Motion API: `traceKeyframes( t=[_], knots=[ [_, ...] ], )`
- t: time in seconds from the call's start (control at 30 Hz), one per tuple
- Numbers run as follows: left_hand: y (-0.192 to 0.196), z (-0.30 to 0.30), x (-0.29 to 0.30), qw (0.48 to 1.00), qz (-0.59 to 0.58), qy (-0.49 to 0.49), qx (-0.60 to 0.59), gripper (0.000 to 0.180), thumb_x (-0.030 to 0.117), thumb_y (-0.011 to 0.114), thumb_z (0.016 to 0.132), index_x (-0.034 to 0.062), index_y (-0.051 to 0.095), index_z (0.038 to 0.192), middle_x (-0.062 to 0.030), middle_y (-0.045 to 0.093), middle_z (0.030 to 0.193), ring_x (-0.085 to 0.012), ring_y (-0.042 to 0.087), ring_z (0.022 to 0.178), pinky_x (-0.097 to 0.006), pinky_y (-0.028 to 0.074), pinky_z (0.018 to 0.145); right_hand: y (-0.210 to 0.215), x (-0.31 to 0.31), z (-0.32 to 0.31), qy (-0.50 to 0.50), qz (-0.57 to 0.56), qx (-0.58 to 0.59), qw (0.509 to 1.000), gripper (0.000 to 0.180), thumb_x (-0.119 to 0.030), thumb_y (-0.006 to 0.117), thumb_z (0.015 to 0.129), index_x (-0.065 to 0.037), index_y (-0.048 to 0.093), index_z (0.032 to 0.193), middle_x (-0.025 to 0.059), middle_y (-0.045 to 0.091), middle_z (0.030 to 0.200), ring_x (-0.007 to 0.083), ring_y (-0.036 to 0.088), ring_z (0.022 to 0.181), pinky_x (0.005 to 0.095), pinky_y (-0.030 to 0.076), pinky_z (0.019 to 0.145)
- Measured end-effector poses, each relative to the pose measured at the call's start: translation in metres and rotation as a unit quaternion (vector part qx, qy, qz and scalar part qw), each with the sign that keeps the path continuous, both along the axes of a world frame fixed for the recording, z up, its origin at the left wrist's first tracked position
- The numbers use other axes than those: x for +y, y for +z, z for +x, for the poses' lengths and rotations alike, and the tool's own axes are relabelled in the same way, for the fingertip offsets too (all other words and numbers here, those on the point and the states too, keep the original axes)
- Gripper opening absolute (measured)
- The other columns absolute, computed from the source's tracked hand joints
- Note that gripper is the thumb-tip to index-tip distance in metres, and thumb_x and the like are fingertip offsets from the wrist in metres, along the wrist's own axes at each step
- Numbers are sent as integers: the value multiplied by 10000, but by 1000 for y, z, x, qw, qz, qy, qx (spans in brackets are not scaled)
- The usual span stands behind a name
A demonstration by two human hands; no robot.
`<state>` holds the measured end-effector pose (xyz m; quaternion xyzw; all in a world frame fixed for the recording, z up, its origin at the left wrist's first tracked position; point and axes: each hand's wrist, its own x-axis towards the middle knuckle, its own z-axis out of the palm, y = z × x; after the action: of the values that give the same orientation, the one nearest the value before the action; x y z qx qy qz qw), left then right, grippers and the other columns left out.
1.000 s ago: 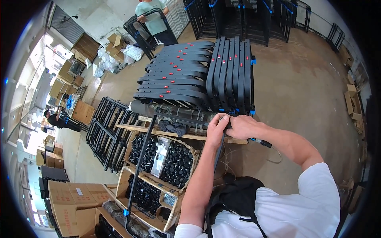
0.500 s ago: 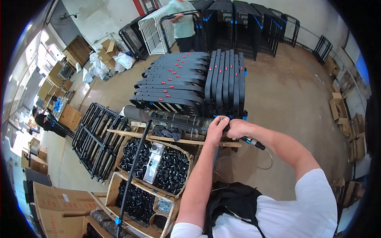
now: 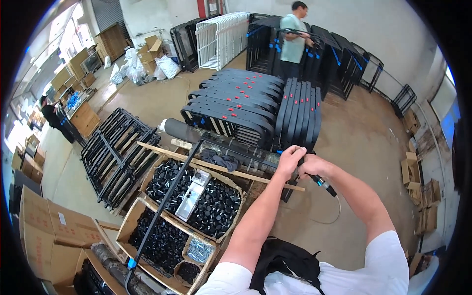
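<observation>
My right hand (image 3: 315, 165) is closed around a dark cylindrical power screwdriver (image 3: 324, 185) with a blue band and a thin cable or hose trailing from its rear. Right beside it, my left hand (image 3: 291, 160) has its fingers pinched together at the corner of a black bent tube frame (image 3: 169, 189). The exact spot of contact between tool and frame is hidden by my fingers. The frame runs left across the padded bench roll (image 3: 184, 130), then bends down over the boxes toward me. A blue clip (image 3: 132, 263) sits on its near end.
Open cartons of black-headed screw feet (image 3: 216, 206) and a cup of silver screws (image 3: 199, 250) lie at left. A wooden plank (image 3: 221, 169) crosses behind them. Stacked black frames (image 3: 236, 103) with red caps stand ahead. A co-worker (image 3: 293, 42) carries a frame beyond.
My view has shifted, so the bench and boxes sit differently in it. Both hands stay together at the frame's corner. The co-worker at the back has moved right with a black frame.
</observation>
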<state>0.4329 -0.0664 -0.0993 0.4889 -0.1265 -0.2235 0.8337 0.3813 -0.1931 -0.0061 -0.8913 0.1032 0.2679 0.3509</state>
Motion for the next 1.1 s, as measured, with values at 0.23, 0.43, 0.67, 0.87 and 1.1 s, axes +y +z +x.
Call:
traceKeyframes(
  t=[0.23, 0.43, 0.67, 0.87, 1.1],
  knots=[
    [34, 42, 72, 993, -11, 104, -56, 200, 236, 739, 996, 36, 744, 1006, 20, 686, 921, -81, 586, 879, -293, 494, 806, 45, 72, 56, 106, -68, -38, 991, 297, -237, 706, 833, 60, 723, 842, 145, 754, 794, 227, 735, 640, 372, 588, 609],
    [34, 121, 191, 973, -9, 229, 13, 162, 216, 722, 1005, 54, 736, 1013, 8, 679, 902, -107, 607, 832, -290, 501, 781, 30, 178, 168, 209, -54, -86, 973, 321, -284, 647, 849, 28, 696, 792, 115, 731, 707, 247, 739, 616, 391, 595, 657],
    [29, 212, 296, 935, -2, 354, -1, 188, 248, 720, 1024, 60, 714, 1021, 20, 660, 934, -96, 593, 858, -286, 494, 786, 19, 290, 276, 279, -77, -123, 949, 333, -294, 640, 883, 8, 714, 764, 137, 752, 733, 270, 758, 659, 413, 590, 702],
    [13, 241, 317, 927, -1, 373, 31, 183, 234, 704, 1037, 55, 710, 1079, -7, 689, 991, -110, 624, 917, -295, 515, 850, 10, 315, 316, 313, -75, -90, 943, 338, -291, 626, 904, 9, 741, 801, 142, 745, 701, 274, 761, 668, 422, 586, 712],
    [11, 240, 311, 919, -9, 394, 23, 178, 226, 706, 1039, 56, 722, 1089, -5, 696, 1003, -107, 626, 919, -286, 515, 858, 11, 313, 326, 361, -100, -76, 924, 332, -274, 574, 910, -10, 755, 824, 123, 749, 693, 265, 773, 738, 408, 586, 740]
  ],
)
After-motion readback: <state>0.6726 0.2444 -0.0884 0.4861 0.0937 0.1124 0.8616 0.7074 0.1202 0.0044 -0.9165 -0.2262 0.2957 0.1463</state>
